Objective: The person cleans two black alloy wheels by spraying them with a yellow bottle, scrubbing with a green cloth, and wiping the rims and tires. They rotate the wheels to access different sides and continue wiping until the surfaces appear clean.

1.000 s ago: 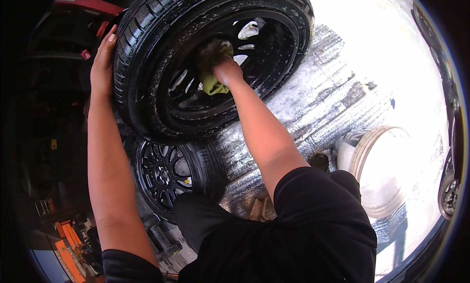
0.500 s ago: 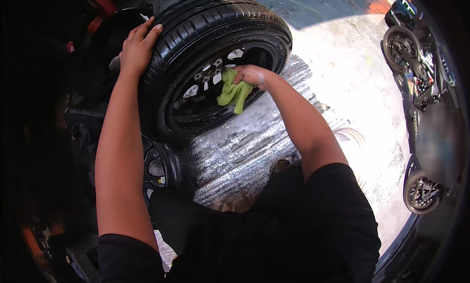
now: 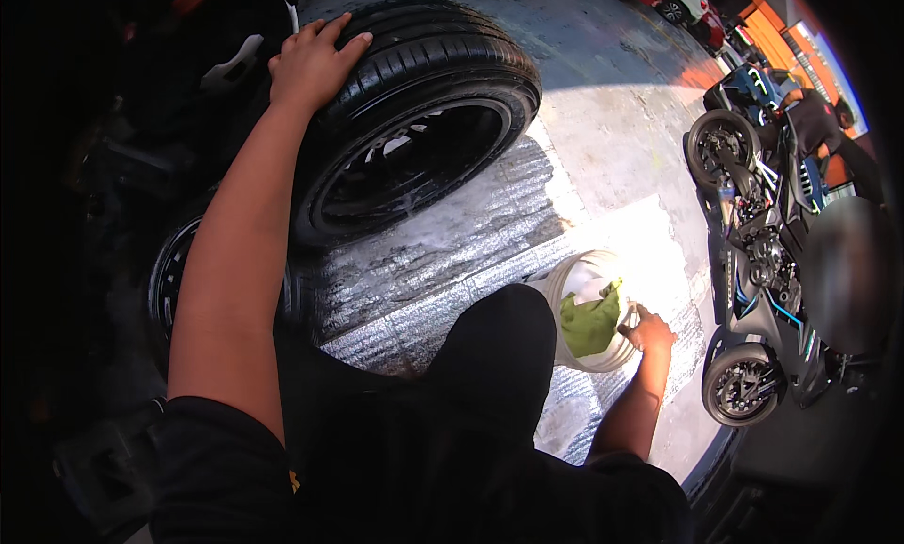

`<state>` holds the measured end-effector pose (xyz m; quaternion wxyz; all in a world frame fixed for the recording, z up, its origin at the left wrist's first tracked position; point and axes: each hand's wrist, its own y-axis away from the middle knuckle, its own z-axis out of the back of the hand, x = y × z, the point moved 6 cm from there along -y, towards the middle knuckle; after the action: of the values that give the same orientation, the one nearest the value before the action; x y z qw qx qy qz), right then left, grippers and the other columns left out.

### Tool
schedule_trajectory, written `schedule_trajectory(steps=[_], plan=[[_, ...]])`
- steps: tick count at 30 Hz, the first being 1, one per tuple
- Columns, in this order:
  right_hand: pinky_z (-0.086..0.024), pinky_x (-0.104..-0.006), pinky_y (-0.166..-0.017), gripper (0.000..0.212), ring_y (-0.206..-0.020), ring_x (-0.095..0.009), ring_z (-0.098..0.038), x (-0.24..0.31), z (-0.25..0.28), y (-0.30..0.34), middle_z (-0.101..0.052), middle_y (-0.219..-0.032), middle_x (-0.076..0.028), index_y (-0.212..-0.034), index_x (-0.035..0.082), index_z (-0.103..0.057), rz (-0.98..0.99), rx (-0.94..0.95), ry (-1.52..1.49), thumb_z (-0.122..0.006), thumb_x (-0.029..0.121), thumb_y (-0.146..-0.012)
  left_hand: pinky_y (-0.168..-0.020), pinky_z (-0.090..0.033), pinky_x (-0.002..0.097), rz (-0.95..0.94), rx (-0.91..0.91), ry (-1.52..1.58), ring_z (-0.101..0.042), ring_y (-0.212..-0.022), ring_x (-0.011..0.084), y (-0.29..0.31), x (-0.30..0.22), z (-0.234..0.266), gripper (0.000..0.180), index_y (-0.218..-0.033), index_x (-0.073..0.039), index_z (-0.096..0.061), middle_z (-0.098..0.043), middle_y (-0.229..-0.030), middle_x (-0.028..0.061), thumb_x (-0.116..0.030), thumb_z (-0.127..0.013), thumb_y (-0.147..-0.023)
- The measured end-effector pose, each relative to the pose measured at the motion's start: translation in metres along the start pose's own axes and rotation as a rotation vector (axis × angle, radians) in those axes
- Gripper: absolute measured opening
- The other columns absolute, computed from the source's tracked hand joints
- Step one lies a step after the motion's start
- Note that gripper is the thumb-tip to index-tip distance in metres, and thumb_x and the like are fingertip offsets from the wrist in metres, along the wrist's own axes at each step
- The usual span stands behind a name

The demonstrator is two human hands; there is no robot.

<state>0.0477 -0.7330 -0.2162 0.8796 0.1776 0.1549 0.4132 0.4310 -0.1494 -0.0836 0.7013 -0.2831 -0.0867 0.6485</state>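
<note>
A large black tyre [image 3: 443, 59] on a dark spoked wheel rim [image 3: 414, 158] stands tilted at the upper left. My left hand [image 3: 313, 64] lies on its tread with the fingers spread, open. At the right, a whitish bucket [image 3: 614, 360] leans toward me, its mouth showing. A lime-green cloth [image 3: 591, 324] lies bunched in that mouth. My right hand [image 3: 650, 332] is at the bucket's right rim, fingers curled over the edge close beside the cloth. Whether a fingertip also touches the cloth is hard to see.
Silvery foil matting [image 3: 424, 299] covers the floor under the tyre. Another wheel [image 3: 174, 271] is partly behind my left forearm. A dark motorcycle [image 3: 767, 252] stands along the right, with a person [image 3: 815, 120] beside it. Cars [image 3: 678, 3] are in the far background.
My right hand has left the wheel rim and moved right and nearer to the bucket. The green cloth went from the wheel into the bucket's mouth. My left hand stays on the tyre.
</note>
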Motion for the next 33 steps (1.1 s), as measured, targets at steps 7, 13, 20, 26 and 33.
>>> schedule_trajectory(steps=[7, 13, 20, 26, 33], plan=[[-0.045, -0.0432, -0.112, 0.061, -0.133, -0.040, -0.056, 0.078, 0.062, -0.008, -0.059, -0.143, -0.022, -0.147, 0.009, -0.059, 0.471, -0.495, -0.484, -0.074, 0.033, -0.093, -0.120, -0.031, 0.0568, 0.023, -0.007, -0.013, -0.040, -0.151, 0.0337, 0.027, -0.029, 0.018, 0.069, -0.156, -0.032, -0.052, -0.046, -0.162, 0.0127, -0.070, -0.049, -0.099], [-0.043, -0.0446, -0.114, 0.055, -0.135, -0.038, -0.055, 0.214, 0.138, 0.023, -0.059, -0.145, -0.020, -0.142, 0.010, -0.064, 0.824, -0.779, -0.569, -0.076, 0.031, -0.092, -0.120, -0.030, 0.0570, -0.009, -0.086, 0.017, -0.040, -0.150, 0.0359, 0.051, -0.039, 0.025, 0.068, -0.154, -0.031, -0.055, -0.048, -0.160, 0.0141, -0.070, -0.051, -0.098], [-0.046, -0.0400, -0.110, 0.045, -0.128, -0.030, -0.060, 0.338, 0.205, 0.086, -0.062, -0.135, -0.015, -0.137, 0.013, -0.068, 1.244, -0.833, -0.737, -0.075, 0.029, -0.096, -0.119, -0.031, 0.0579, -0.070, -0.169, -0.005, -0.041, -0.149, 0.0376, 0.065, -0.036, 0.023, 0.069, -0.153, -0.031, -0.055, -0.049, -0.159, 0.0140, -0.071, -0.051, -0.097], [-0.047, -0.0490, -0.109, 0.060, -0.126, -0.044, -0.060, 0.440, 0.239, 0.081, -0.066, -0.132, -0.027, -0.131, 0.002, -0.069, 1.313, -0.855, -0.555, -0.051, 0.053, -0.103, -0.117, -0.034, 0.0524, -0.011, -0.123, 0.073, -0.046, -0.142, 0.0355, 0.080, -0.058, 0.056, 0.066, -0.147, -0.018, -0.062, -0.056, -0.151, 0.0174, -0.059, -0.061, -0.095], [-0.039, -0.0451, -0.117, 0.063, -0.140, -0.040, -0.051, 0.481, 0.246, 0.048, -0.057, -0.147, -0.024, -0.144, 0.006, -0.060, 1.252, -0.656, -0.325, -0.052, 0.054, -0.104, -0.117, -0.034, 0.0521, -0.026, -0.118, 0.066, -0.046, -0.142, 0.0359, 0.081, -0.059, 0.057, 0.067, -0.147, -0.018, -0.061, -0.056, -0.152, 0.0171, -0.059, -0.062, -0.094]])
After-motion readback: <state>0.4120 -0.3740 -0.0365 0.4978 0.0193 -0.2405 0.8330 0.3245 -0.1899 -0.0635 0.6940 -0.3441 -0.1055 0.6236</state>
